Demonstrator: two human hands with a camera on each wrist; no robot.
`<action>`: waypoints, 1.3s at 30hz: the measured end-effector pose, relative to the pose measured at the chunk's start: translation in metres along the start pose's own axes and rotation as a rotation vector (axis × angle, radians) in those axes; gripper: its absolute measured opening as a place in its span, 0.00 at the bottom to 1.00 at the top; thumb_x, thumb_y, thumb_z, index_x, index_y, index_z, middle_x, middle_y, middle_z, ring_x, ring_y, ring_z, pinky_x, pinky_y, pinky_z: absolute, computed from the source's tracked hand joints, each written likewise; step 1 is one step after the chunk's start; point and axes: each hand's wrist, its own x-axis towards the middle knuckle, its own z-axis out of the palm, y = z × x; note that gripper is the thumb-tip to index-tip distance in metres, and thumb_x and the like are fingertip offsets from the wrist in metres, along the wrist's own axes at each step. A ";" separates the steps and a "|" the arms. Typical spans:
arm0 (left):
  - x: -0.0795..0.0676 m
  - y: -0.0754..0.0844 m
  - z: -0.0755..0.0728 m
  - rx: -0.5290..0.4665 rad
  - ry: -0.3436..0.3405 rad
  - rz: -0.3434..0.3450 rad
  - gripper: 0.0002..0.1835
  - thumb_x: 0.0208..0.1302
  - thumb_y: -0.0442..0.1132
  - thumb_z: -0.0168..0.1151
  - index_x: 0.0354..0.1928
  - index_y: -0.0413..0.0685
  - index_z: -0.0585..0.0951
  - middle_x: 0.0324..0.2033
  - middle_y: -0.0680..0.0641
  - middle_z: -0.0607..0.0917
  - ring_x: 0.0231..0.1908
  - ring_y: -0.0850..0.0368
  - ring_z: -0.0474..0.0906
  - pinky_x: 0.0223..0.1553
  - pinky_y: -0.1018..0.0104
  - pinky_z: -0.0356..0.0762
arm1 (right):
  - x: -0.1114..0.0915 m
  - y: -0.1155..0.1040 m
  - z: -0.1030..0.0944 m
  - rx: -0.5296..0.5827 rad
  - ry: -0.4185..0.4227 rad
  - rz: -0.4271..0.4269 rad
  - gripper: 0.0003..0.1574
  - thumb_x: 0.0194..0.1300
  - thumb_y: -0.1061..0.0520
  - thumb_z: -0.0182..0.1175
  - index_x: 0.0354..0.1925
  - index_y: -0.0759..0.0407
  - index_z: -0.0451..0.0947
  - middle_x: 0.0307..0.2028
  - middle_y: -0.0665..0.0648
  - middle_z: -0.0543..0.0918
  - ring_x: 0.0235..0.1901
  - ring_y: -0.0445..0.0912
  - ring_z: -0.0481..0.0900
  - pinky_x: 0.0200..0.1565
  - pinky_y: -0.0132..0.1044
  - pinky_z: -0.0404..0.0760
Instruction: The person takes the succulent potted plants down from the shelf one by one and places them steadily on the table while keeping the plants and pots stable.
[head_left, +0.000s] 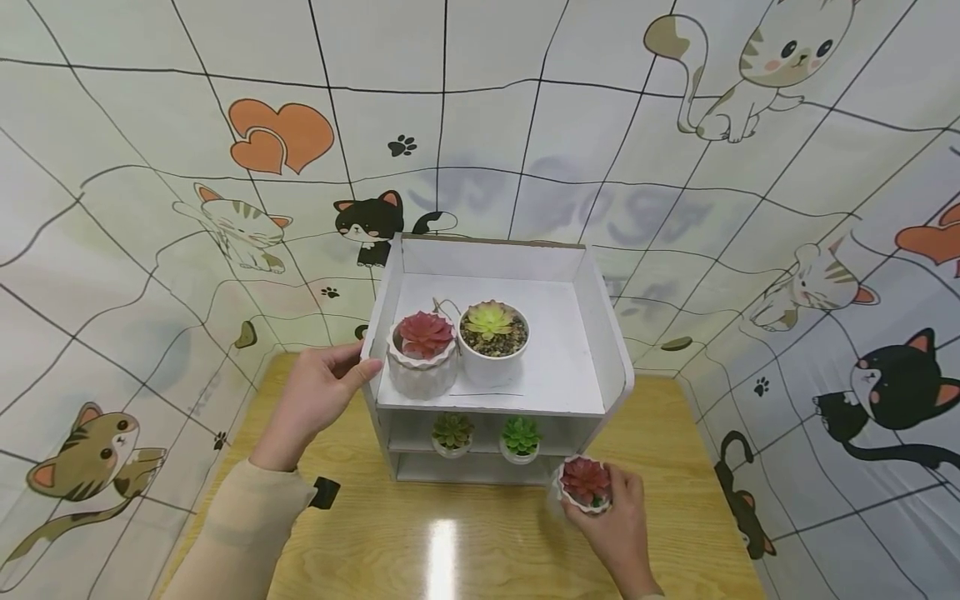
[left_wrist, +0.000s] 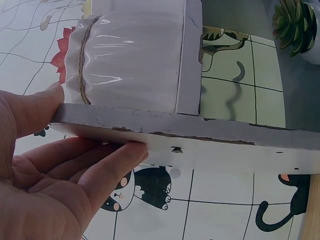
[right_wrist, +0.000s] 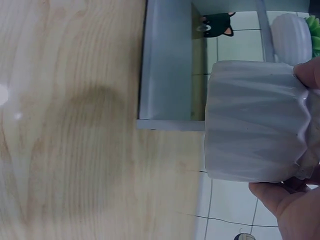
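Note:
My left hand [head_left: 326, 392] grips the left side panel of a white two-tier shelf [head_left: 540, 325], thumb on the inner side and fingers outside. In my right hand [head_left: 618, 521] is a white fluted pot with a red succulent [head_left: 585, 483], held by its rim near the shelf's lower right corner. The right wrist view shows this ribbed pot [right_wrist: 255, 125] raised over the table. On the top tier stand a white pot with a red succulent [head_left: 423, 367] and a white pot with a yellow-green succulent [head_left: 491, 333]. Twine circles the red one's pot [left_wrist: 135, 60] in the left wrist view.
Two small potted green succulents, one darker [head_left: 452, 433] and one bright [head_left: 521, 437], sit on the lower tier. A wooden table [head_left: 375, 542] carries the shelf. A small black square [head_left: 325, 492] lies by the left sleeve. Cat-print cloth [head_left: 480, 125] surrounds the table.

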 end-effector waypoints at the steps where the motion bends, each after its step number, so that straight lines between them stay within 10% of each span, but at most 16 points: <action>1: 0.000 0.000 0.000 0.002 0.001 0.002 0.25 0.73 0.43 0.66 0.64 0.34 0.79 0.55 0.34 0.85 0.55 0.41 0.85 0.55 0.47 0.82 | 0.000 0.001 0.001 0.000 0.000 -0.001 0.46 0.33 0.57 0.84 0.53 0.70 0.78 0.44 0.68 0.74 0.43 0.59 0.77 0.46 0.61 0.80; 39: 0.000 -0.002 0.001 0.018 0.002 0.028 0.24 0.74 0.41 0.65 0.64 0.33 0.79 0.56 0.34 0.85 0.56 0.39 0.84 0.56 0.42 0.80 | -0.016 0.036 0.031 -0.036 -0.086 0.090 0.46 0.37 0.57 0.82 0.55 0.72 0.77 0.46 0.66 0.71 0.45 0.57 0.76 0.49 0.58 0.80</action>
